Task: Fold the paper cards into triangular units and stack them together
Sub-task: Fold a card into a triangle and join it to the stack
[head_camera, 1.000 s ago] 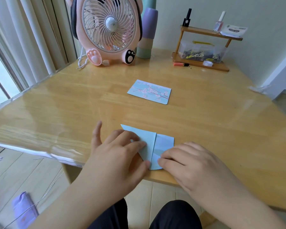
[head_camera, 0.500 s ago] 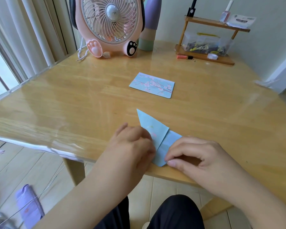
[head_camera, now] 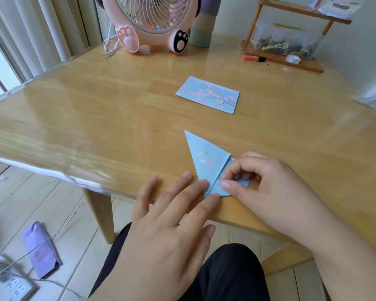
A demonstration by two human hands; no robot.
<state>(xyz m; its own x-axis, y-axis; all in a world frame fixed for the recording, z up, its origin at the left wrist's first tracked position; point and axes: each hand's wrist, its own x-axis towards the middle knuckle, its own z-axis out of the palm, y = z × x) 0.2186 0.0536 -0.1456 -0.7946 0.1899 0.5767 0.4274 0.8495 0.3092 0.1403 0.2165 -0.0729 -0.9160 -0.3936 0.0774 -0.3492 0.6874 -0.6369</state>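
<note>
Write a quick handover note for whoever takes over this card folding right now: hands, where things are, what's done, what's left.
Left hand: open, straight fingertips pressing the lower tip of the half-folded blue card at the near edge of the table.
Right hand: thumb and forefinger pinch the card's right flap, which is not yet folded flat.
Done: the left flap is folded into a pointed triangle.
Left: fold the right flap to match and finish the unit. The blossom card lies flat and unfolded farther back. No stack in view yet.
</note>
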